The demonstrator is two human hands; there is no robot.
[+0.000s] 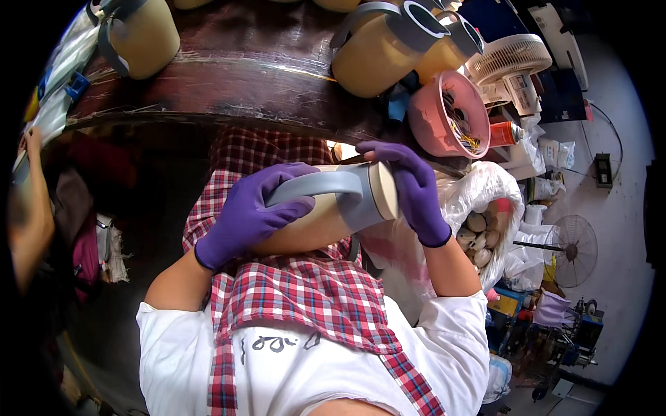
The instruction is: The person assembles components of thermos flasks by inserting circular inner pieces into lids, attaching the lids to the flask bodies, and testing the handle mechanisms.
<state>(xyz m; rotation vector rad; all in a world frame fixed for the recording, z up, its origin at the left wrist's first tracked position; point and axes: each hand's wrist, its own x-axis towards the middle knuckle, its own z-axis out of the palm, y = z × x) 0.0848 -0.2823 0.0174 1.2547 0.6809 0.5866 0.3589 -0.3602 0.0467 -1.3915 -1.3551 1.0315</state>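
A beige jug (305,232) with a grey handle and collar lies tilted on its side across my lap, its top pointing right. My left hand (258,208), in a purple glove, is closed round the handle and the body beside it. Against the cream lid (383,191) at the jug's top, my right hand (415,187), also gloved in purple, is cupped with its fingers bent over the edge. The palm side of that hand is hidden. The jug's base is partly covered by my left hand and forearm.
On the dark wooden table (229,76) stand similar jugs, one at left (142,41) and several at right. A pink bowl (447,114) of wires sits at the table's right edge. Right of me is a white bag (510,184) of round lids. Another person's arm (38,201) shows far left.
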